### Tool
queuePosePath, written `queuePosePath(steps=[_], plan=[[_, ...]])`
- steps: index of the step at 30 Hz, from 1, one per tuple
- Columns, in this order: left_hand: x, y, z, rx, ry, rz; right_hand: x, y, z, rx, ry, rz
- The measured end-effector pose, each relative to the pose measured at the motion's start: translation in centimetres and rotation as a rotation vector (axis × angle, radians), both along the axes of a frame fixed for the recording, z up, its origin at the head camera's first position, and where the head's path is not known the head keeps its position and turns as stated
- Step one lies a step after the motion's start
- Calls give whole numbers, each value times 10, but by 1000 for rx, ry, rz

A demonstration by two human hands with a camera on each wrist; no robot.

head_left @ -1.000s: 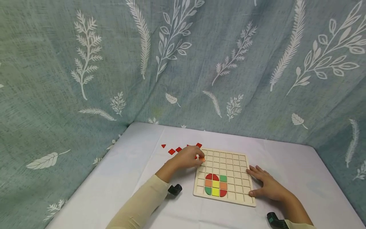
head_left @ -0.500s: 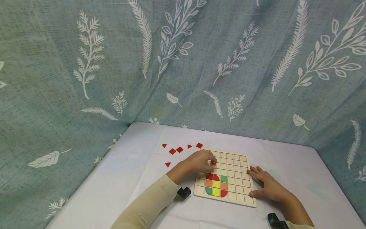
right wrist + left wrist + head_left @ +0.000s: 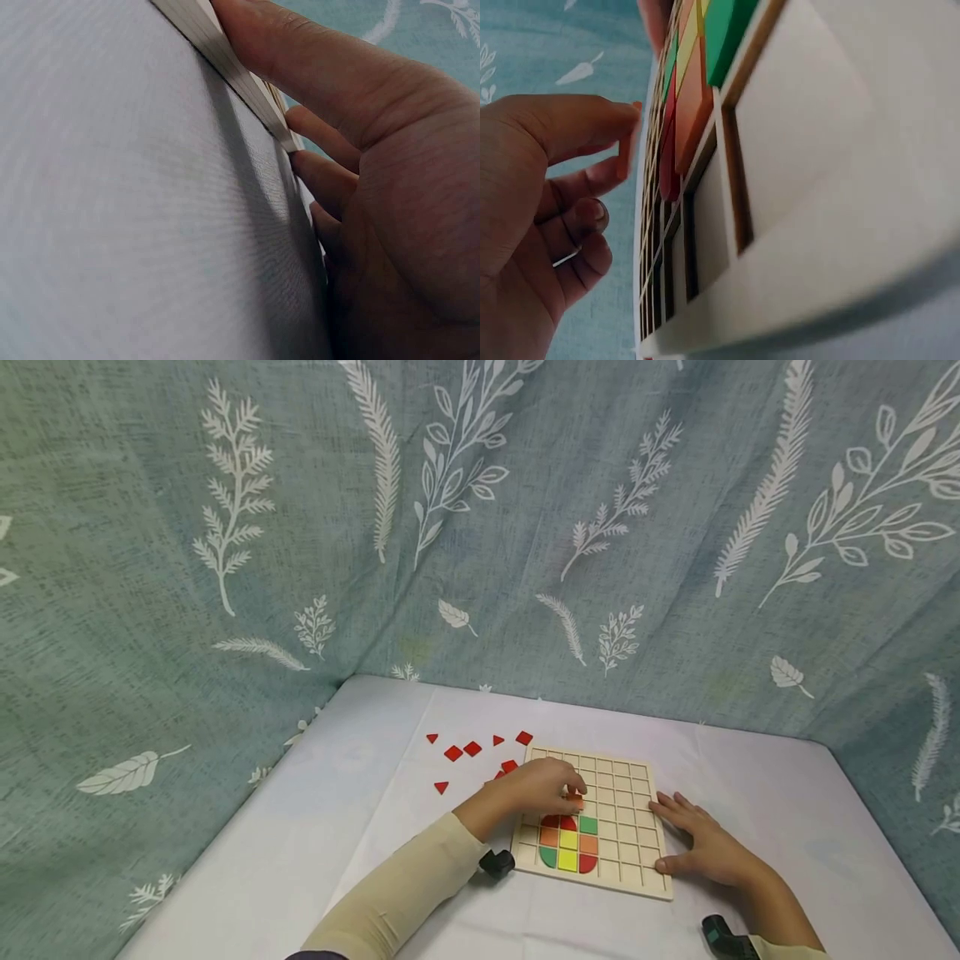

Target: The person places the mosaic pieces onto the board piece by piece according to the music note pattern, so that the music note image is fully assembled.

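Observation:
Between thumb and fingertips my left hand pinches an orange square tile, close over the wooden grid board. Beneath that hand, part of a coloured block of tiles shows in the grid: a red rounded tile, a green square tile, orange tiles, yellow tiles and a green rounded tile. My right hand rests with spread, fairly straight fingers along the board's right edge, thumb on the near corner, as the right wrist view also shows.
Several red square tiles and red triangle tiles lie on the white tablecloth left of and behind the board. A patterned curtain stands around the table's back and sides. Dark wrist devices sit at both wrists.
My left hand has carried the orange tile rightward from the board's left edge and a little nearer, to just behind the coloured tiles. My right hand has stayed at the board's edge.

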State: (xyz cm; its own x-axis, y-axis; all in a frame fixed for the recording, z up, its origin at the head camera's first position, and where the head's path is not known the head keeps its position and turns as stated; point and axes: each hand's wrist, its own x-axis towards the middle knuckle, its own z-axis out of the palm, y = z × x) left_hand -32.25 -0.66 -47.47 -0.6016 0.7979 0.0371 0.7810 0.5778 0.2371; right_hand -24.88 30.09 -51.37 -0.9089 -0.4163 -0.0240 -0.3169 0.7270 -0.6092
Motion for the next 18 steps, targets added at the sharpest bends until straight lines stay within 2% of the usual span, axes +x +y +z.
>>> queuePosePath(steps=[10,18], plan=[[-4,17,-1,-40,-30,-17,0,1,2,-9,12,1],[-1,25,-1,-54,-22,-30,-2,2,-2,-2,6,6]])
